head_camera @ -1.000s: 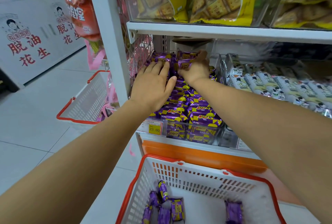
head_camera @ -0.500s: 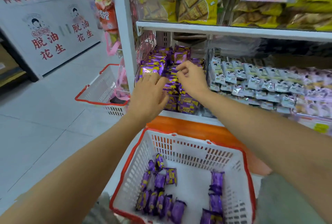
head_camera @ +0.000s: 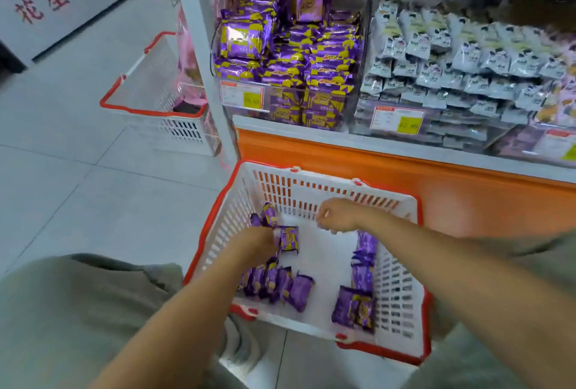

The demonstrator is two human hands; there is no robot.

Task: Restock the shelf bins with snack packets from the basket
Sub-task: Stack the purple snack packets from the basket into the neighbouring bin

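A white basket with a red rim (head_camera: 324, 184) stands on the floor in front of the shelf, between my knees. Several purple snack packets lie in it: a row near the front left (head_camera: 274, 285), a few along the right wall (head_camera: 363, 264), and some at the left wall (head_camera: 288, 239). My left hand (head_camera: 258, 242) reaches down among those left packets and touches them; its fingers are hidden. My right hand (head_camera: 338, 215) hovers over the basket's middle, loosely curled and holding nothing. Above, the clear shelf bin (head_camera: 311, 55) is heaped with the same purple packets.
A bin of pale grey packets (head_camera: 452, 70) sits right of the purple bin. An orange shelf base (head_camera: 436, 189) runs behind the basket. A second red-rimmed basket (head_camera: 156, 114) stands on the tiled floor at the left, beside the white shelf post (head_camera: 199, 45).
Both hands have left the purple shelf bin and dropped into the basket. My view has tilted down from the shelf to the basket.
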